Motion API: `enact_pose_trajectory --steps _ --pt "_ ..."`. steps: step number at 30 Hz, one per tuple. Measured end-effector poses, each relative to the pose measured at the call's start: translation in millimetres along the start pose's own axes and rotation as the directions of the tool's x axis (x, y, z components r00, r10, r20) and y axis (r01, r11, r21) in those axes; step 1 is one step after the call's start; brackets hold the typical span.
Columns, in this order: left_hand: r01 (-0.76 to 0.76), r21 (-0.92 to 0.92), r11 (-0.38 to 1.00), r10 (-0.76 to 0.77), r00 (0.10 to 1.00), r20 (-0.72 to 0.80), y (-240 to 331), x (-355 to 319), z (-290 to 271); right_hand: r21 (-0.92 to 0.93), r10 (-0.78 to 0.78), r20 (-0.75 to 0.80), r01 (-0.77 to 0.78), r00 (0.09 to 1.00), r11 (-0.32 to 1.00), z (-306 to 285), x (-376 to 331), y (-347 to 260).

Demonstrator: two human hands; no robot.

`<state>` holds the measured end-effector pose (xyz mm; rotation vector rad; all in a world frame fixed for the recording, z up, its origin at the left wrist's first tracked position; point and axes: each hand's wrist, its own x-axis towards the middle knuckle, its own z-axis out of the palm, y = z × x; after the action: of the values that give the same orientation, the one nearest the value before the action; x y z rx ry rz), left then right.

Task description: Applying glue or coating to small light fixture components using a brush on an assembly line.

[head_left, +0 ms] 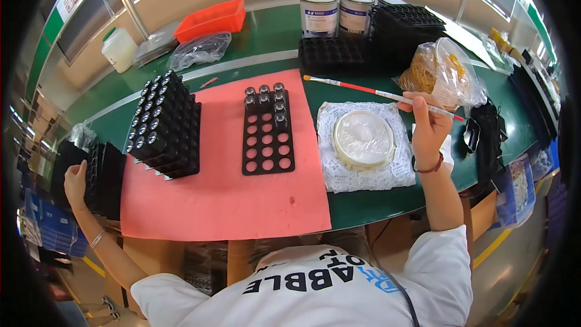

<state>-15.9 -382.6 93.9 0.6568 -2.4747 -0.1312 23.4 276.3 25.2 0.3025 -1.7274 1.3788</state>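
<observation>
My right hand (428,126) grips a slim paintbrush (357,87) with a red and white handle, its bristles pointing left above the table. Below it, a round, clear-topped dish (364,138) rests on a printed white sheet (339,180). Out to the far left, my left hand (75,186) is closed beside upright black trays (104,177); what its fingers hold, if anything, is hidden. A black tray with round holes (268,154) lies on the pink mat (227,212). Several small black cylinders with shiny tops (264,102) sit in its far and right-hand holes. Left of it rises a stack of filled black trays (166,127).
An orange bin (210,19), a plastic bag (198,51) and a white jug (120,49) stand at the back left. White cans (319,14) and stacked black trays (405,27) are at the back right, near a bag of rubber bands (420,72).
</observation>
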Motion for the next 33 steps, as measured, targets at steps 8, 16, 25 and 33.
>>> enact_pose_trajectory --steps 8,16,25,33 --pt "-0.035 0.184 0.982 -0.008 0.974 0.225 -15.7 8.9 26.6 0.043 -0.014 0.012 0.013 1.000 0.999 -2.0 -0.4 -0.8" --pt "-0.106 0.218 0.970 0.067 0.982 0.177 -10.7 -0.9 23.4 0.034 -0.052 -0.001 0.052 0.999 0.998 -6.4 0.5 2.9" --pt "-0.057 0.092 0.994 0.038 0.978 0.204 14.1 -10.5 0.7 0.009 -0.051 -0.012 0.051 0.999 0.999 -3.9 1.8 2.1" --pt "-0.117 0.223 0.968 0.106 0.993 0.058 45.6 -7.5 -24.3 0.020 -0.013 0.009 0.013 1.000 1.000 1.1 0.4 2.0"
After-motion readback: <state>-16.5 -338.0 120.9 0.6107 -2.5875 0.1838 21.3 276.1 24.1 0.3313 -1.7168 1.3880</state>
